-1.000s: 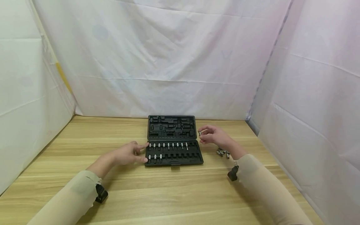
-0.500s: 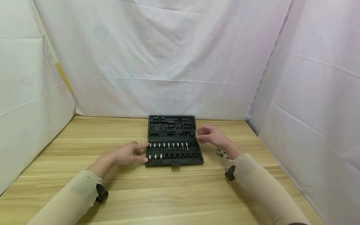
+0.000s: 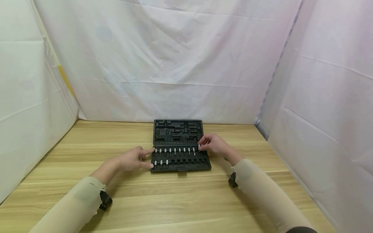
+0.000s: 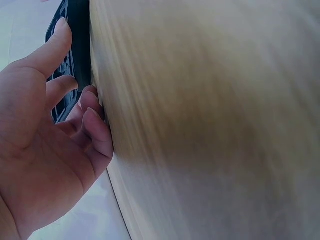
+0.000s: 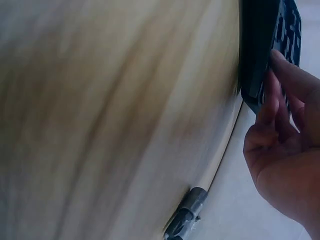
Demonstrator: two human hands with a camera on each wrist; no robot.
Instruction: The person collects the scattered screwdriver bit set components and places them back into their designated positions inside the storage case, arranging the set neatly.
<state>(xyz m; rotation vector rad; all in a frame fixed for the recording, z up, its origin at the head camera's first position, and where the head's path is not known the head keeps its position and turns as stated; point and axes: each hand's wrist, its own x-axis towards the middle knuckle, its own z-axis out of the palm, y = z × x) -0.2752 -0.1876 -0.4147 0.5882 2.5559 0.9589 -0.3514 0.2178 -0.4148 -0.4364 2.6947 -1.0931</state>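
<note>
A black socket case (image 3: 192, 168) lies unfolded on the table in the head view. Silver bit sockets (image 3: 175, 150) fill most of its upper row, and three more bit sockets (image 3: 161, 164) stand at the left of the lower row. My right hand (image 3: 215, 144) pinches one small silver bit socket (image 3: 199, 147) between thumb and fingertips, over the right end of the upper row. At the case's left edge, my left hand (image 3: 131, 159) touches it with extended index finger and thumb; its other fingers bend in below them, as the left wrist view shows.
Loose bit sockets (image 5: 187, 215) lie on the wooden table (image 3: 163, 200) right of the case, mostly hidden by the right forearm in the head view. The case lid (image 3: 155, 129) lies open behind the tray. White sheeting (image 3: 175, 64) encloses the back and sides.
My right hand has moved left and slightly down with the bit socket, from beside the case to the upper row's right end. The left hand has stayed put.
</note>
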